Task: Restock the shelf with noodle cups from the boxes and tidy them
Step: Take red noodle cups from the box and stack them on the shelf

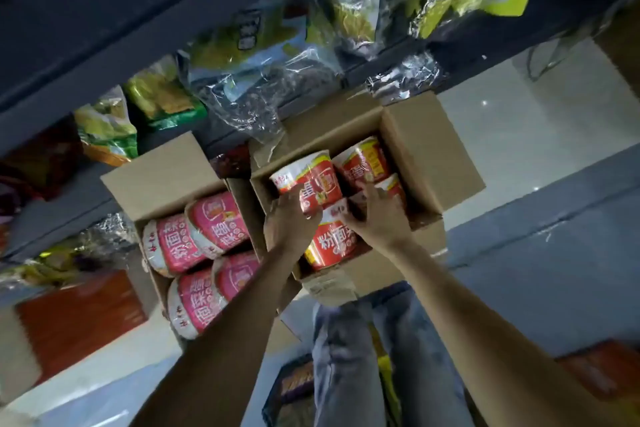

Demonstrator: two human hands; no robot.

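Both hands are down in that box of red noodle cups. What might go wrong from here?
1. The left hand grips one red cup by its side wall while the right hand reaches among the others; the shiny wrap may slip and the cup could drop.
2. The cups lie packed tight in the right box, so pulling one out might drag or dent a neighbour.
3. Snack bags hang over the shelf edge just above the box; a lifted cup could knock them.
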